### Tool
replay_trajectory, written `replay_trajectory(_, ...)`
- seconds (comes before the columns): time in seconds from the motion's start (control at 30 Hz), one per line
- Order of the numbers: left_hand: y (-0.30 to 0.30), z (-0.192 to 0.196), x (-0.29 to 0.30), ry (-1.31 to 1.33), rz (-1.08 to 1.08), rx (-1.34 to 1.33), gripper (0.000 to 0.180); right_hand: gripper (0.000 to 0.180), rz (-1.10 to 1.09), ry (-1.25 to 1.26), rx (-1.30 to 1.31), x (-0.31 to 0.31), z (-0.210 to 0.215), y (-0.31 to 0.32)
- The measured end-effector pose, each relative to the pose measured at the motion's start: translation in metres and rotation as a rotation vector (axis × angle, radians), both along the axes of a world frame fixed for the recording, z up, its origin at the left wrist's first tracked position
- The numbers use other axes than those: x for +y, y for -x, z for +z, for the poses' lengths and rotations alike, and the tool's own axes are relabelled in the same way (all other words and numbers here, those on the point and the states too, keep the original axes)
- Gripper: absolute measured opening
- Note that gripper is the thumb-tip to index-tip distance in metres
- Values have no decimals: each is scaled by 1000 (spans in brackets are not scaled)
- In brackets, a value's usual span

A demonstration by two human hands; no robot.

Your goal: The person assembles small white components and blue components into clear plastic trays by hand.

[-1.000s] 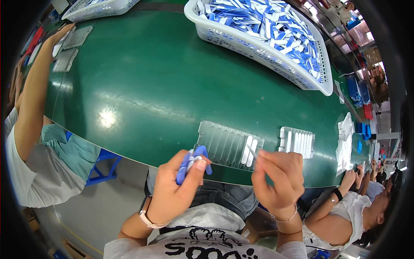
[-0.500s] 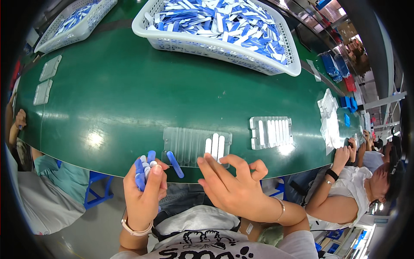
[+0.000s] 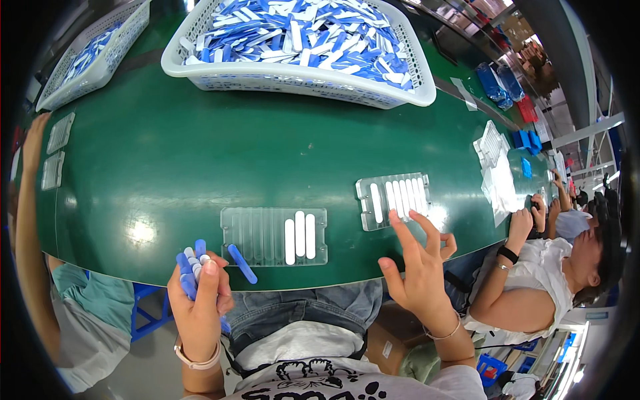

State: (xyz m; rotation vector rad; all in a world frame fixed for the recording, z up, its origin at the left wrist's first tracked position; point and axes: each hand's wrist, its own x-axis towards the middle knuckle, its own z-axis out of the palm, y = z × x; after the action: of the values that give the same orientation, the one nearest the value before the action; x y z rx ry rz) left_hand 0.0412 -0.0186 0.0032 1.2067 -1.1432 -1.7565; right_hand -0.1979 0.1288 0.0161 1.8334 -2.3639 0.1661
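My left hand (image 3: 203,300) is closed around a bundle of small round-ended blue and white strips (image 3: 188,273), just off the table's near edge. Right of it lies a clear ribbed plastic tray (image 3: 257,230) with three white strips (image 3: 300,237) side by side in its right-hand slots. A loose blue strip (image 3: 242,264) slants over that tray's lower left corner. My right hand (image 3: 419,277) holds nothing; its fingers are spread, the fingertips at the lower edge of a second clear tray (image 3: 365,203). Several white strips (image 3: 400,195) fill most of that tray, with a gap near its left side.
A large white basket (image 3: 300,80) heaped with blue and white strips stands at the back of the green table (image 3: 200,153). Another basket (image 3: 100,70) is far left, near stacked trays (image 3: 57,150). More trays (image 3: 490,147) and co-workers sit at right; a neighbour's arm (image 3: 30,220) reaches forward at left.
My right hand has moved from the near tray to the right-hand tray, uncovering the three white strips. The left hand keeps its bundle. The left neighbour's arm now stretches forward. The view has shifted.
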Motion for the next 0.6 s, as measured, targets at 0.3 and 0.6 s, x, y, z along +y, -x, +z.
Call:
replay_trajectory(0.3, 9, 0, -2, -20, -2, 10, 21, 59, 36, 94, -140, -5, -4, 4)
replay_trajectory(0.6, -2, -6, 0, 13, 135, 45, 16, 65, -89, 191, -26, -14, -7, 7)
